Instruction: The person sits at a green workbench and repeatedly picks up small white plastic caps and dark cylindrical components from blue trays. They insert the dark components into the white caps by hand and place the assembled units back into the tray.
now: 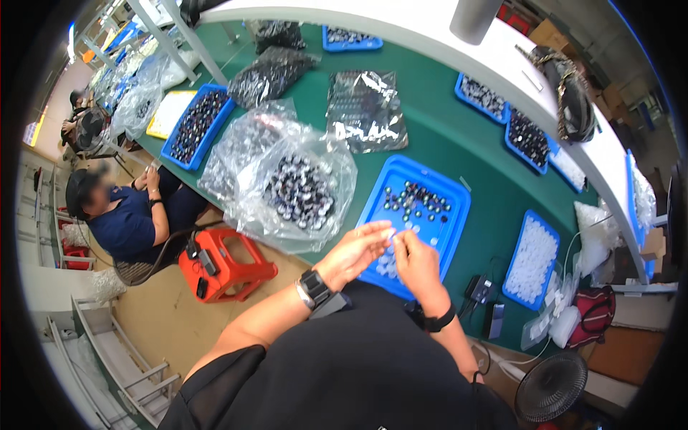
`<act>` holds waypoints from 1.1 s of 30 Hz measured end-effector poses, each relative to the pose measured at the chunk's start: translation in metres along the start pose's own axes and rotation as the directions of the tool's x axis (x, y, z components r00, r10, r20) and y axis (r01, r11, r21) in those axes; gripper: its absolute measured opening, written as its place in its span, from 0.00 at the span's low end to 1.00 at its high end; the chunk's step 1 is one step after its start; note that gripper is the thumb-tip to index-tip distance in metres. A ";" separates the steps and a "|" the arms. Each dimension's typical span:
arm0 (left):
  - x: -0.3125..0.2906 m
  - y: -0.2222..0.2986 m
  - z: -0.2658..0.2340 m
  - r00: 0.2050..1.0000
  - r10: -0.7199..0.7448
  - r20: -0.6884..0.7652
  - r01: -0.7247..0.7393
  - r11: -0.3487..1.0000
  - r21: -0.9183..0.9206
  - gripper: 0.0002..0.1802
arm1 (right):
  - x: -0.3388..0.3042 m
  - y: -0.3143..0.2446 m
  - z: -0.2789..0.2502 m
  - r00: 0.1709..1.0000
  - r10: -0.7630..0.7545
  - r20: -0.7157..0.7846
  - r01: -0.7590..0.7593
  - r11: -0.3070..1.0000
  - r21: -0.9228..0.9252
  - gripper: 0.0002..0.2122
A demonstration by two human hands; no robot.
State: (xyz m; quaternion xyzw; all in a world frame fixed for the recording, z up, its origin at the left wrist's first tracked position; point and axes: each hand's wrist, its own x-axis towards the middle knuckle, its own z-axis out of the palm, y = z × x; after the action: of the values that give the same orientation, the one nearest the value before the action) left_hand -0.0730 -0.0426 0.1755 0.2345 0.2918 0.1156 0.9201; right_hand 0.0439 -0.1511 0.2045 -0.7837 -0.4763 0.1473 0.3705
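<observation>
My left hand (357, 251) and my right hand (418, 264) meet over the near part of a blue tray (460, 193), fingertips almost touching. A small whitish piece (390, 233) shows at the left fingertips, pinched between thumb and finger. The right thumb and forefinger are closed beside it; whatever they hold is too small to make out. In the tray's far half lie dark, shiny round pieces (416, 199). Pale, translucent pieces (387, 265) lie nearer, partly hidden by my hands.
Left of the tray lies an open clear bag of dark-and-white pieces (301, 193). A flat dark bag (365, 111) lies beyond. A tray of white pieces (532, 261) stands right, near a small black box (479, 289). A seated person (125, 222) and red stool (222, 265) are at left.
</observation>
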 end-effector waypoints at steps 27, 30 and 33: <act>0.010 -0.001 -0.007 0.994 -0.024 0.104 0.037 0.991 -0.126 0.08 | 0.005 0.004 -0.006 0.999 -0.048 0.000 0.048 0.999 -0.018 0.06; 0.008 0.001 -0.004 0.998 -0.044 0.053 0.051 0.987 -0.149 0.07 | 0.004 -0.005 -0.013 0.996 0.083 0.022 -0.084 0.996 0.038 0.05; 0.006 0.001 -0.001 0.998 -0.058 0.026 0.061 0.983 -0.173 0.07 | 0.004 -0.006 -0.012 0.999 0.016 -0.047 -0.015 0.999 0.030 0.04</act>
State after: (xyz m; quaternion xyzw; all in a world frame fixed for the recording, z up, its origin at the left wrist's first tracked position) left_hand -0.0687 -0.0394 0.1717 0.1455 0.2780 0.1107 0.9430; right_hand 0.0486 -0.1513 0.2172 -0.7849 -0.4591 0.1387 0.3923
